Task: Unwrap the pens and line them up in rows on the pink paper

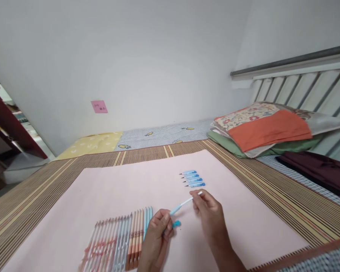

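Observation:
My left hand (158,231) is closed around a slim light blue pen barrel (175,209), its end pointing up and right. A thin white stick (186,201) reaches from the barrel's end to my right hand (210,215), whose thumb and fingers pinch its far end. I cannot tell how deep the stick sits in the barrel. Just beside my left fingers is a small teal cap (176,223); whether the hand touches it is unclear. Beyond my right hand, several short blue pencil-tip pieces (193,176) with dark points lie in a column.
A row of pens (107,238) in pink, grey, orange and blue lies left of my hands. Everything rests on a pale pink sheet (124,185) over a striped mat (53,177). Folded pillows (268,130) and dark cloth (317,168) are at right; a pink note (99,106) is on the wall.

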